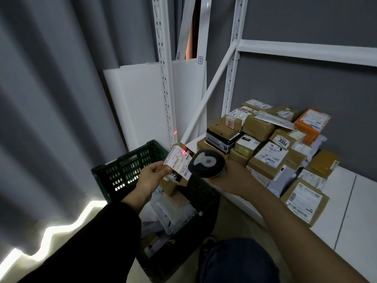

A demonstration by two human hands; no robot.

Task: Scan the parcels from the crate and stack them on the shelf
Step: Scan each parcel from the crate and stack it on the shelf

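Black left sleeve (pixel 91 242), bare right forearm (pixel 275 211)

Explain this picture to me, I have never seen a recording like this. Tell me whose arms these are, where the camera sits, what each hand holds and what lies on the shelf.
There is no machine here. A person wears one camera on the head, looking forward and down, so the two arms reaching in from the bottom are their own. The left hand pinches a small parcel by its edge, above a dark green crate with more parcels inside. The right hand holds a handheld scanner aimed at the white label on that parcel. The red line across the label is the scanner's light. To the right stands a white shelf, on which a pile of boxes and mailers lies.
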